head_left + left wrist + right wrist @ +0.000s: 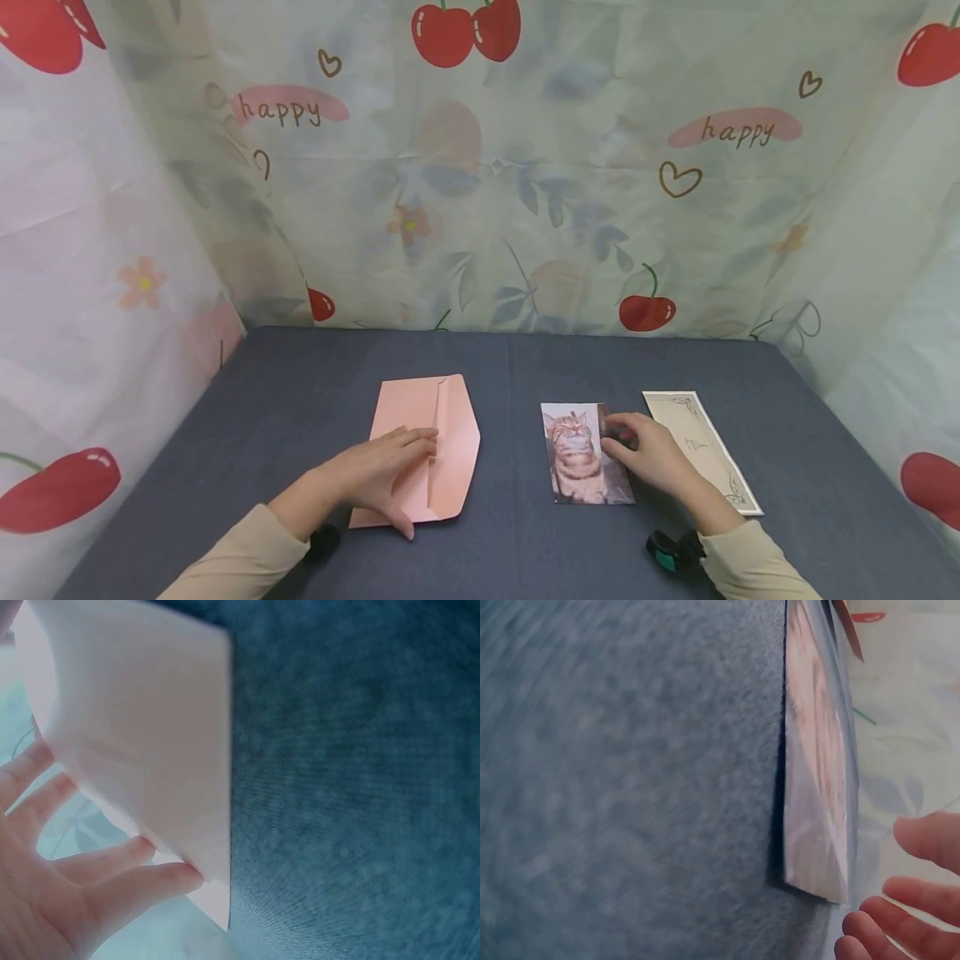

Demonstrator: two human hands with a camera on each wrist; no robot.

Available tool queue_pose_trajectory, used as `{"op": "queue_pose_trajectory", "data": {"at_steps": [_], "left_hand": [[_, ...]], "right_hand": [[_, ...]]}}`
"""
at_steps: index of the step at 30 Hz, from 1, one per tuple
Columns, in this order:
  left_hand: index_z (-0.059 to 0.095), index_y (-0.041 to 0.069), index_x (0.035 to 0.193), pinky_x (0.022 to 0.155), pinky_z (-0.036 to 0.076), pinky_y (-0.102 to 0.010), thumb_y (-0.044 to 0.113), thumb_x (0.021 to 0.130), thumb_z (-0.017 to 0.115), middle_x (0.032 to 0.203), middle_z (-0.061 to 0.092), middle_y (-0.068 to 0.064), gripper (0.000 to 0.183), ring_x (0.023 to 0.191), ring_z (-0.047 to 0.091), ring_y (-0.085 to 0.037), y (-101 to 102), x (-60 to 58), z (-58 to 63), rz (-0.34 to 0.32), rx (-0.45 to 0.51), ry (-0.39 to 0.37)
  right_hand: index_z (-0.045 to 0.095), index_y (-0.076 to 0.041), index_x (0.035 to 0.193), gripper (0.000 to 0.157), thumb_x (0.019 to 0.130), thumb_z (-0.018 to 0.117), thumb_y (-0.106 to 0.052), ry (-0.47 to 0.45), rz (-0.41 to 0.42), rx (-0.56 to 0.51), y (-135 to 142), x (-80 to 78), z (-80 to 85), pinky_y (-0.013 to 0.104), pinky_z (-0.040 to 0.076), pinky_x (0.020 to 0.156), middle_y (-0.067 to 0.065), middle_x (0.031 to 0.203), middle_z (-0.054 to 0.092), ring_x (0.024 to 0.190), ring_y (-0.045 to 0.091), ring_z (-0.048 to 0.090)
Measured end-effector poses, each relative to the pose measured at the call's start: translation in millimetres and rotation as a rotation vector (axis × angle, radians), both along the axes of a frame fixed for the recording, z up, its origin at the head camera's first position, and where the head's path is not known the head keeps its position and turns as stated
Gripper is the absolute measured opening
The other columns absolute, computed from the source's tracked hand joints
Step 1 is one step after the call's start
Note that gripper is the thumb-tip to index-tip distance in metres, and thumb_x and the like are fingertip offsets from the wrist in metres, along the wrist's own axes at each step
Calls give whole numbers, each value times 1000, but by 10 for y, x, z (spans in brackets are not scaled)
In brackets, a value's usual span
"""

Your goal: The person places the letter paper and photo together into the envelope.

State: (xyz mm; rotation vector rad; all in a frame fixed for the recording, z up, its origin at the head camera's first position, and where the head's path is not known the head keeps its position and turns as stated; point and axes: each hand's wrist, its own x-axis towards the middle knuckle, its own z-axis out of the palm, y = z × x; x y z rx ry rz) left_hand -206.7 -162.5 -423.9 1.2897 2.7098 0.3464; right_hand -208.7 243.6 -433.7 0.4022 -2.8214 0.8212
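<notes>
A pink envelope (453,454) lies on the dark table with its flap unfolded to the right. My left hand (390,471) rests across it, fingers spread. In the left wrist view its fingertips (187,876) touch the envelope (165,750) along one edge. On the right lies a photo card of a striped cat (576,458). Over this card's right edge hovers my right hand (656,454), thumb and fingers loosely bent. The right wrist view shows these fingers (907,926) apart, with nothing between them, beside the card (817,757).
A cream card with ornate corners (701,442) lies at the far right, partly behind my right hand. Dark cloth covers the table (517,542). A curtain printed with cherries (480,208) rises behind the table and on both sides. Each wrist wears a black device (675,550).
</notes>
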Motion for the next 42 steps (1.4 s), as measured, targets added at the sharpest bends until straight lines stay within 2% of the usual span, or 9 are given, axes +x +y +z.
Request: {"op": "queue_pose_trajectory", "data": {"at_steps": [4, 10, 17, 28, 42], "left_hand": [[46, 10, 131, 104, 41, -43, 67, 57, 75, 146, 38, -10, 98, 131, 42, -27, -7, 1, 1, -13, 11, 18], [44, 12, 134, 106, 40, -42, 64, 57, 77, 148, 35, -7, 99, 133, 39, -25, 1, 11, 16, 12, -1, -21], [44, 12, 134, 106, 40, -40, 65, 56, 77, 148, 35, -6, 99, 132, 39, -22, 3, 15, 15, 13, -7, -24], [43, 13, 135, 106, 39, -43, 65, 56, 77, 150, 33, -6, 101, 135, 37, -25, 2, 10, 19, 32, -16, -53], [43, 12, 135, 107, 39, -43, 65, 56, 77, 150, 33, -6, 101, 135, 37, -26, 3, 9, 11, 27, -21, -47]], "right_hand": [[62, 7, 107, 35, 80, 71, -14, -40, -49, -22, 29, -9, -21, 35, 54, 65, 22, 98, 67, 79, 26, 66], [62, 9, 103, 34, 79, 72, -14, -127, -122, -51, 53, -35, -55, 30, 52, 62, 16, 85, 67, 74, 22, 65], [64, 10, 94, 30, 78, 71, -14, -199, -164, -92, 58, -55, -48, 22, 44, 57, 10, 75, 65, 66, 12, 56], [62, 11, 94, 34, 77, 73, -16, -286, -195, -149, 38, -105, -30, 23, 43, 53, 11, 73, 66, 60, 9, 54], [60, 8, 90, 33, 74, 76, -16, -319, -233, -158, 15, -140, -41, 24, 42, 54, 13, 74, 64, 63, 13, 54]]}}
